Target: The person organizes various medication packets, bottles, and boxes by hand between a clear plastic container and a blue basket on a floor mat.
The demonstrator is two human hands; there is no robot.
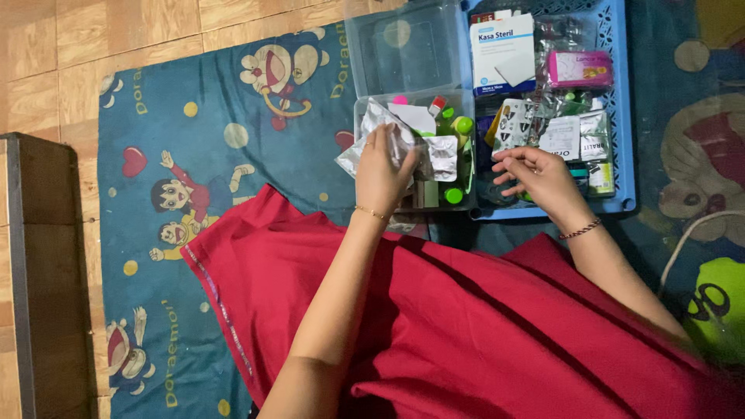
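My left hand (382, 172) is closed on a bunch of silver blister strips (372, 124) over a clear plastic box (365, 105). That box holds more strips and small bottles with green caps (462, 124). My right hand (539, 177) hovers with fingers apart over the near edge of a blue plastic basket (621, 116), close to the sachets and packets inside. Nothing is in that hand. Both wrists wear thin bracelets.
The box's clear lid (403, 46) stands open behind it. In the basket lie a white and blue carton (503, 53) and a pink packet (578, 68). A blue cartoon-print mat (194, 171) covers the floor. Red cloth (466, 326) drapes my lap. A dark wooden piece (43, 264) stands left.
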